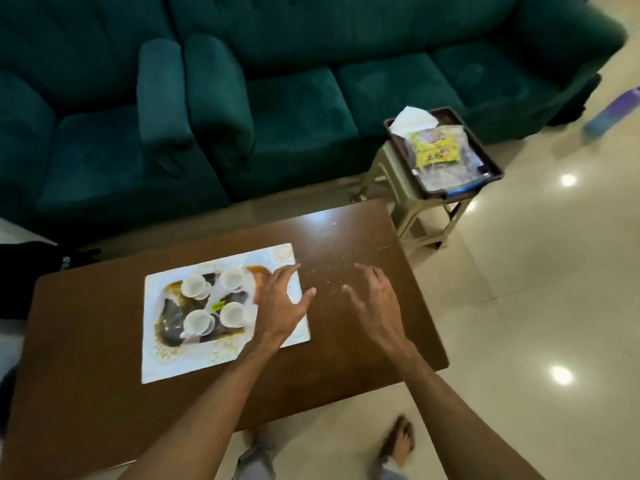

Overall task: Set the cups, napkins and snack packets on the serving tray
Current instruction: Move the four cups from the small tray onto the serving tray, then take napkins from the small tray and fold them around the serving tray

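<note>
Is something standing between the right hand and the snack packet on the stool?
Nothing visible does. Only table top lies between the right hand and the packet, which lies uppermost in the tray on the stool.

Single view: wide-angle camera on person's head, high above scene. Faces forward and steeply down onto brown counter, which sits slantwise in lower half of frame. Forearms enter from bottom edge; left hand and right hand near centre, close to lens. Green sofa across top, farther off. Stool upper right, past counter's far corner. Wearer's foot on tiled floor at bottom edge
</note>
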